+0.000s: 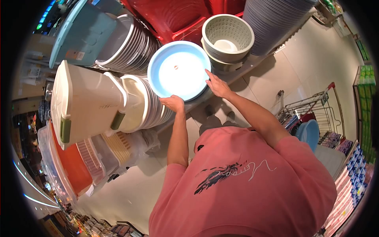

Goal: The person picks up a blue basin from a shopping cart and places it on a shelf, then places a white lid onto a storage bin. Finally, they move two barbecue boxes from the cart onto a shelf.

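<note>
A round light blue basin (178, 71) lies face up in front of me, its white-lit inside bearing a small reddish mark. My left hand (173, 103) is at its near left rim, the fingers partly hidden against the edge. At the near right side, my right hand (218, 85) grips the rim with its fingers along the outer wall. What the basin rests on is mostly hidden beneath it. Just right of it stands a stack of grey-beige perforated baskets (228, 35). Nested cream buckets (144, 100) are close by my left hand.
Beyond are red plastic tubs (169, 17), a stack of grey basins (272, 23) and nested grey buckets (130, 45). A cream lidded bin (89, 100) stands at left. Behind my right arm is a shopping cart (316, 106) holding a blue basin (308, 133).
</note>
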The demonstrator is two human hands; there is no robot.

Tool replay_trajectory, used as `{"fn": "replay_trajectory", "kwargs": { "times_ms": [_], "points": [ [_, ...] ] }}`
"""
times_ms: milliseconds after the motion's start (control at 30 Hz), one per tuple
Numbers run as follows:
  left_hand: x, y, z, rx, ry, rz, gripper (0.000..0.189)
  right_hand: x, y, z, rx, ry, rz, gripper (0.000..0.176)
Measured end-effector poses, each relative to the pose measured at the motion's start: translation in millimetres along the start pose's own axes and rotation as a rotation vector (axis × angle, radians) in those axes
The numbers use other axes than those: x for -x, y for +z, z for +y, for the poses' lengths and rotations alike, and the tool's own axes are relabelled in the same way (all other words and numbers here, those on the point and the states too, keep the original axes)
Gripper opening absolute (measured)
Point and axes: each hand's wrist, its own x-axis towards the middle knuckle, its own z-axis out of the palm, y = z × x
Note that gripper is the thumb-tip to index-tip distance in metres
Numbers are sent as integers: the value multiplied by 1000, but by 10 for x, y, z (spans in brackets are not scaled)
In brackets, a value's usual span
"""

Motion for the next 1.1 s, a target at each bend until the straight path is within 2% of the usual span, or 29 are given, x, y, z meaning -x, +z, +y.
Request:
{"fn": "replay_trajectory", "kwargs": {
  "times_ms": [33,100,167,233,267,300,333,367,400,467,500,567,600,667,700,767,833,900,933,1000,1067,1100],
  "points": [
    [-4,20,-9,-11,-24,-5,66,130,-34,25,-33,-103,31,59],
    [7,-43,2,-128,-23,-3,71,394,-96,113,34,-22,-48,60],
    [25,-57,-199,-286,367,88,76,544,99,640,40,204,-86,59],
    [220,-193,-49,-130,677,112,73,895,110,1103,45,448,-111,49],
    [309,-258,77,-4,753,5,66,1163,11,1178,68,576,-123,41],
    [479,-366,302,77,858,-79,53,1401,45,1441,69,671,-205,44],
    [605,-370,449,225,811,-329,45,1690,111,1622,75,772,-154,41],
    [699,-362,553,352,743,-570,38,1960,266,1896,60,846,-83,39],
    [793,-319,666,339,777,-748,33,2221,392,2090,50,912,-20,38],
    [981,-139,846,353,833,-1077,27,2723,459,2017,-95,1104,222,36],
    [1047,-41,916,352,856,-1114,27,2979,701,2187,-116,1132,248,36],
    [1206,153,1047,292,820,-1439,27,3348,1299,2677,-6,1088,383,37],
    [1280,223,1116,254,827,-1526,27,3456,1280,2463,-23,1121,409,37],
    [1393,382,1198,170,881,-1630,27,3649,1210,1836,-453,1346,550,35],
    [1458,444,1222,163,895,-1678,27,3662,1333,1694,-472,1370,581,35],
    [1479,623,1141,81,917,-1769,27,3615,1718,1490,-652,1429,801,31],
    [1569,800,1087,2,944,-1850,26,3597,1748,1306,-711,1420,871,28],
    [1699,900,1006,-107,836,-1961,25,3565,1864,1340,-616,1466,999,29],
    [1760,917,1001,-156,858,-2003,26,3564,1840,1315,-640,1481,1020,29],
    [1891,901,984,-225,887,-2045,27,3608,1624,1363,-651,1401,1292,29],
    [2194,920,1114,-286,932,-2073,29,3753,1024,1390,-957,1216,1778,27],
    [2255,961,1161,-293,941,-2073,29,3868,984,1646,-887,1220,1787,27]
  ]
}}
